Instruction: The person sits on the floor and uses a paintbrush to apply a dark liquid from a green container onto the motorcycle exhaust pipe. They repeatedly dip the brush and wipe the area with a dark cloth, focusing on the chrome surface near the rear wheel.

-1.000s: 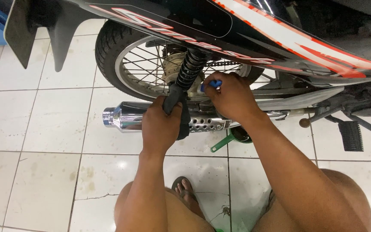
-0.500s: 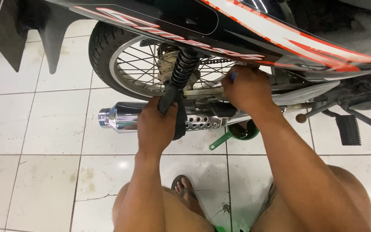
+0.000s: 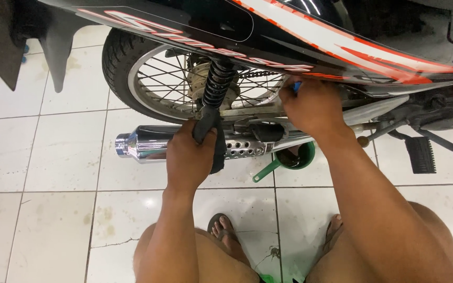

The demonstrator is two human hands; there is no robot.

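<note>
- The left hand (image 3: 189, 154) was seen at the centre of the frame, fingers curled around a dark rag (image 3: 209, 137) and pressing it against the chrome exhaust pipe (image 3: 148, 144).
- The rag was draped over the pipe just below the black shock spring (image 3: 217, 84), its tail hanging beside the perforated heat guard (image 3: 245, 148).
- The right hand (image 3: 313, 107) was held right of centre, closed on a small blue-handled tool (image 3: 295, 86); only the blue tip showed above the knuckles, so the grip itself could not be made out.
- Compared with half a second before, the right hand was found a little closer under the red-and-black side panel (image 3: 342, 50), with the blue tip more hidden; the left hand was kept in place on the rag.
- From this it was judged that work near the swing arm was being carried on while the pipe was steadied.
- A green funnel-like cup (image 3: 289, 157) was seen on the tiled floor (image 3: 53, 157), just beneath the right wrist.
- The spoked rear wheel (image 3: 153, 78) was seen at upper left.
</note>
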